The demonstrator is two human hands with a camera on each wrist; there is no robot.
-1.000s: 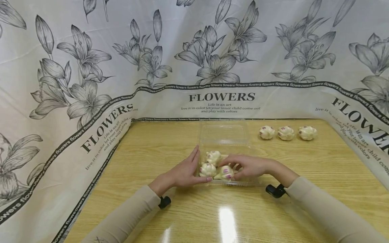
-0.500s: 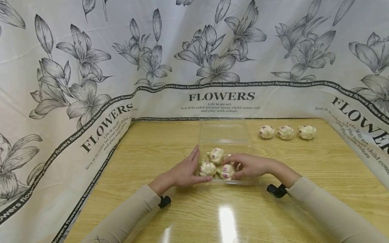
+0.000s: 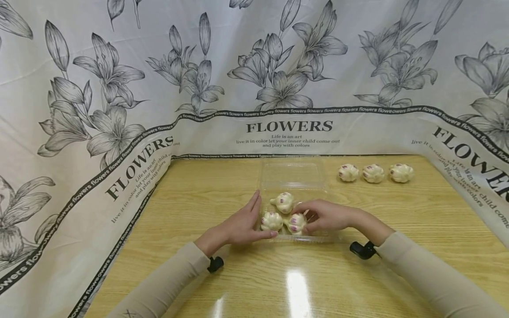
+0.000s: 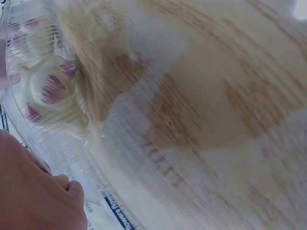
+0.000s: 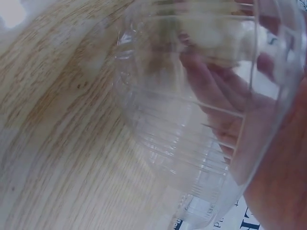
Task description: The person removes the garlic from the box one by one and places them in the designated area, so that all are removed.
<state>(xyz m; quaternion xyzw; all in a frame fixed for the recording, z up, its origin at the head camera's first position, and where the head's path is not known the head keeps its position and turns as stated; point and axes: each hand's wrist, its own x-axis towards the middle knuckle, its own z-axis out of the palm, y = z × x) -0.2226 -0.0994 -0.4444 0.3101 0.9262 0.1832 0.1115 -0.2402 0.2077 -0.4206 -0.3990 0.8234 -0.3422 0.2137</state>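
A clear plastic clamshell box (image 3: 318, 239) lies open on the table, its lid (image 3: 293, 173) folded back. Inside are three cream garlic bulbs with purple patches: one at front left (image 3: 271, 221), one behind (image 3: 284, 202), one at front right (image 3: 296, 224). My right hand (image 3: 331, 215) reaches into the box and grips the front right bulb with fingers and thumb. Through the clear wall in the right wrist view, the fingers (image 5: 206, 81) show bent around a blurred pale bulb. My left hand (image 3: 241, 226) rests along the box's left side, fingers straight, thumb at the front rim.
Three more garlic bulbs stand in a row at the back right: left (image 3: 348, 172), middle (image 3: 373, 173), right (image 3: 401, 173). A white curtain (image 3: 290, 132) printed with flowers borders the wooden table (image 3: 191, 190) at the back and sides.
The bulb under my right hand has turned slightly, its stem side now pointing up and left. The rear bulb has shifted a little right and turned. The left hand has stayed in place.
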